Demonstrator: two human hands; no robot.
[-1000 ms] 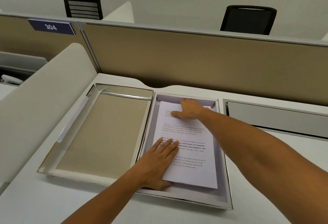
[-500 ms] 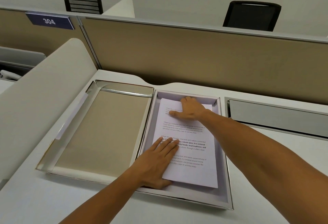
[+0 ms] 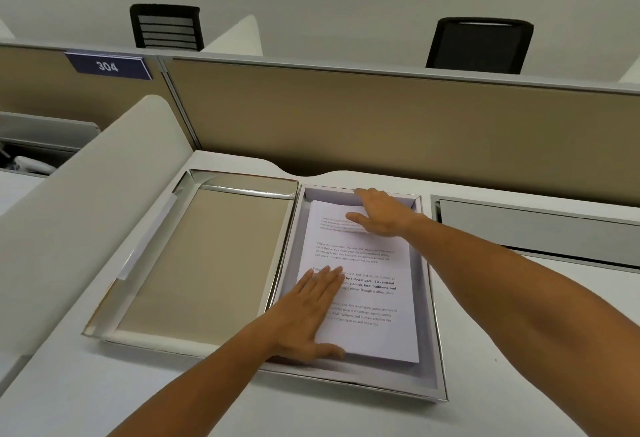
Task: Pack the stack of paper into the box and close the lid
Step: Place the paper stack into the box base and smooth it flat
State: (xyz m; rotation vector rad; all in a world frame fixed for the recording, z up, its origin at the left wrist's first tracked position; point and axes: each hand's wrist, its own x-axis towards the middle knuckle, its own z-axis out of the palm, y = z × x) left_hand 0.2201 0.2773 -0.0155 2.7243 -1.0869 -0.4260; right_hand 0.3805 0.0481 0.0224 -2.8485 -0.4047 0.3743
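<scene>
A shallow white box (image 3: pixel 434 360) lies open on the desk, and a stack of printed paper (image 3: pixel 374 298) rests inside it. Its lid (image 3: pixel 207 263), with a tan inner face and shiny rim, lies flat to the left, touching the box's left wall. My left hand (image 3: pixel 308 315) lies flat, fingers together, on the stack's near left edge. My right hand (image 3: pixel 381 213) presses on the stack's far end, with its fingers curled over the top edge of the sheets against the box's far wall.
A white curved divider (image 3: pixel 86 211) rises along the left side. A tan partition (image 3: pixel 381 125) with a "304" sign (image 3: pixel 108 66) closes the back. A grey recessed cable tray (image 3: pixel 536 225) sits right of the box. Two black chairs stand behind the partition.
My right hand has slid further up to the stack's far edge. My left hand stays flat on the paper. The view has shifted slightly.
</scene>
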